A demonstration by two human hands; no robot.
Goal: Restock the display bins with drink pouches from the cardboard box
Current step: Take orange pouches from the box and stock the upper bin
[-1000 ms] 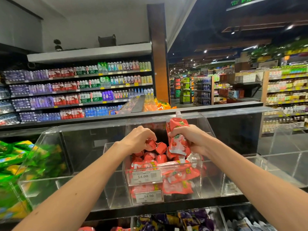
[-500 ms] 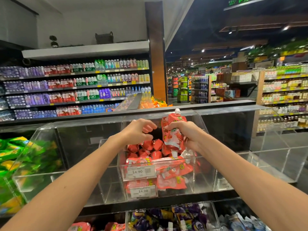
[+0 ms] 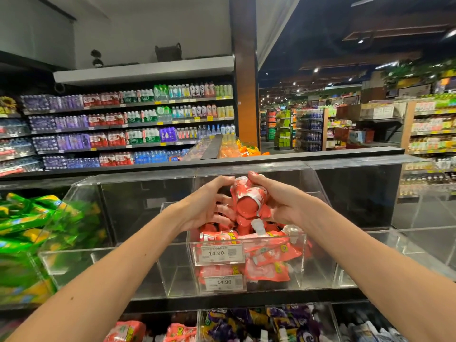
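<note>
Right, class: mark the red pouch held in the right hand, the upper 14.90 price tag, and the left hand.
red pouch (image 3: pixel 249 195): head view, on its crumpled red body.
upper 14.90 price tag (image 3: pixel 217 253): head view, on the printed price.
left hand (image 3: pixel 200 203): head view, on the back of the hand.

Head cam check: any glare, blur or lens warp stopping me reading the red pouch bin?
Head view: centre sharp, the 14.90 price tag legible; red pouch in right hand slightly soft; green pouches at left edge smeared; bottle shelves bowed by wide lens; mild reflections on the clear bin.
</note>
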